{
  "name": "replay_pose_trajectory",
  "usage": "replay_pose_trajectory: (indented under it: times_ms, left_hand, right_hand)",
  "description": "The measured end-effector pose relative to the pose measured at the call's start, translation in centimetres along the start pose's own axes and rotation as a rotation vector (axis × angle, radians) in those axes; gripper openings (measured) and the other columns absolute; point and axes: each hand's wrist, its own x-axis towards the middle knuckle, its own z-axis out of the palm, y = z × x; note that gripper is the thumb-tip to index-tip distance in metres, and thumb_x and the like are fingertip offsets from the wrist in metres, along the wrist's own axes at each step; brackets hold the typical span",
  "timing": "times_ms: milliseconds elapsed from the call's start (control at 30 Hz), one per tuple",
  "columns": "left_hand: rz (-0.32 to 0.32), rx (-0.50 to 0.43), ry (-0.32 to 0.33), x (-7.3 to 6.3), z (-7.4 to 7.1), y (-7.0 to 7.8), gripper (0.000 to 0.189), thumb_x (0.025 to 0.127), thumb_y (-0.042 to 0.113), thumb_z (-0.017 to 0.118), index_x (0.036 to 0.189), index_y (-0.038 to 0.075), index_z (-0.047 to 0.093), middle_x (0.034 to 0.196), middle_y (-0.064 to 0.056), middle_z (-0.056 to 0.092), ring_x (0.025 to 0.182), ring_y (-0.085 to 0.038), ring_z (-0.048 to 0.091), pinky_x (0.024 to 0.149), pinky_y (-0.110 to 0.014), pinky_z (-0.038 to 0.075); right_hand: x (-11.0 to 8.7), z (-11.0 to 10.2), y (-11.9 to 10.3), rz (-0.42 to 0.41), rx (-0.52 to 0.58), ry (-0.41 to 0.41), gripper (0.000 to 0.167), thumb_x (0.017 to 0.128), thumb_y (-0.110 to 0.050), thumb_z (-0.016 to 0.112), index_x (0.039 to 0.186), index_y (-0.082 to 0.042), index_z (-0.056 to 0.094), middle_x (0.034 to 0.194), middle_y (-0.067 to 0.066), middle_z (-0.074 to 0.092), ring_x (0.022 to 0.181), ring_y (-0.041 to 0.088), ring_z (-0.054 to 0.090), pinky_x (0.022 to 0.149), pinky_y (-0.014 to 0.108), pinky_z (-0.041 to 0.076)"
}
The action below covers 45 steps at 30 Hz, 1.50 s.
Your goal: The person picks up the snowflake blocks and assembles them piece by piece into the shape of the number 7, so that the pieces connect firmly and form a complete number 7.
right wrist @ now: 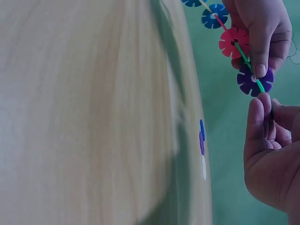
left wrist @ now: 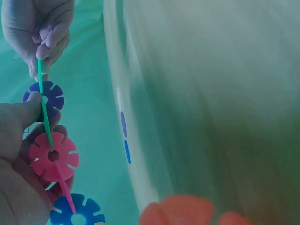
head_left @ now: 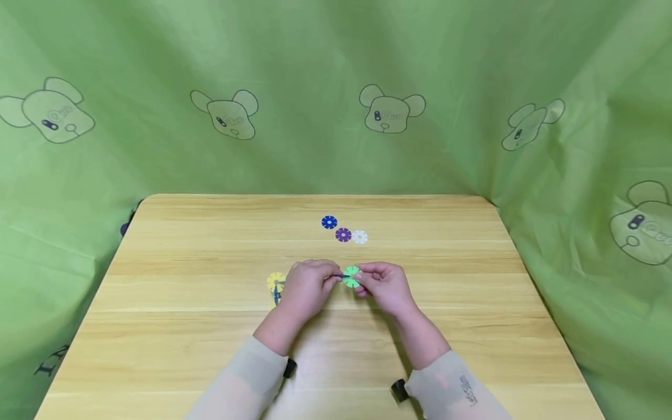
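My left hand (head_left: 310, 286) grips a chain of interlocking slotted plastic discs, its thumb lying on a purple disc (left wrist: 52, 96). My right hand (head_left: 387, 286) pinches a green disc (head_left: 351, 276), which meets the purple disc edge-on. Beyond the purple disc the chain runs through another green disc (left wrist: 46, 123), a pink disc (left wrist: 40, 161) and a blue disc (left wrist: 89, 206). In the head view a yellow disc (head_left: 275, 280) of this chain shows left of my left hand, and that hand hides much of the middle. Fingers cover part of the pinched green disc.
On the wooden table (head_left: 184, 338), farther back, lie a loose blue disc (head_left: 329, 222), a purple disc (head_left: 343, 235) and a white disc (head_left: 360, 237). A blurred orange-red shape (left wrist: 187, 211) fills the bottom of the left wrist view. Green cloth (head_left: 315, 157) hangs around the table.
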Motion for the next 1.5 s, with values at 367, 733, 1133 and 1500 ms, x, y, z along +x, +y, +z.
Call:
replay_pose_trajectory:
  times_ms: [367,733,1133,1500]
  left_hand:
    - [-0.041,0.038,-0.059,-0.2,-0.5,-0.4,0.009,0.099,0.025,0.077,0.102,0.017,0.081,0.112,0.001,0.080,0.105,-0.021,0.074,0.090,-0.043,0.055]
    - [-0.070,0.041,-0.088,-0.5,-0.3,-0.6,0.010,0.099,0.026,0.076,0.103,0.019,0.082,0.111,0.003,0.080,0.102,-0.019,0.074,0.090,-0.041,0.054]
    - [-0.068,0.033,-0.063,-0.7,0.1,-1.1,0.010,0.099,0.026,0.076,0.102,0.019,0.082,0.110,0.003,0.080,0.100,-0.018,0.074,0.085,-0.040,0.054]
    - [-0.090,0.017,-0.068,-0.5,0.1,-1.4,0.010,0.100,0.026,0.076,0.103,0.018,0.082,0.111,0.003,0.080,0.101,-0.019,0.074,0.088,-0.040,0.054]
  right_hand:
    - [4.6,-1.0,0.4,-0.124,-0.282,0.228,0.024,0.099,-0.007,0.074,0.118,0.008,0.073,0.100,0.018,0.074,0.085,0.023,0.067,0.072,0.020,0.058]
    - [8.9,-0.7,1.7,-0.118,-0.590,0.240,0.049,0.098,-0.019,0.078,0.138,0.006,0.064,0.118,0.022,0.067,0.109,0.035,0.064,0.099,0.046,0.055]
    - [10.9,0.1,2.8,-0.038,-0.875,0.222,0.061,0.100,-0.033,0.074,0.145,0.005,0.058,0.136,0.027,0.058,0.127,0.045,0.056,0.112,0.056,0.045]
    - [11.3,0.1,2.8,0.026,-0.764,0.247,0.050,0.096,-0.022,0.079,0.136,0.004,0.063,0.129,0.023,0.059,0.120,0.042,0.058,0.109,0.055,0.047]
